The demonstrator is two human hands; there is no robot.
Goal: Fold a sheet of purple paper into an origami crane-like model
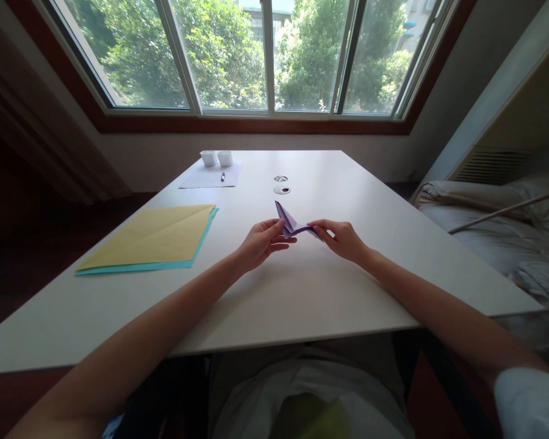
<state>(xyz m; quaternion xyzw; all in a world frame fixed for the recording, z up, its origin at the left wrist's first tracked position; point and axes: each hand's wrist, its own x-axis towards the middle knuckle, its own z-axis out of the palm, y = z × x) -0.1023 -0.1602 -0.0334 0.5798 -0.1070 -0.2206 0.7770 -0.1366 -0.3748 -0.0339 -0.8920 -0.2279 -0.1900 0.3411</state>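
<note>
Fingers (272,230) on folded purple paper (290,224)

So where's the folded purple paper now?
In the head view, the folded purple paper is central, right of the yellow sheet, held by the left hand and right hand.

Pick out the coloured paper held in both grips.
The folded purple paper, between left grip and right grip; the flat yellow paper and teal paper beneath it lie untouched on the white tabletop.
</note>
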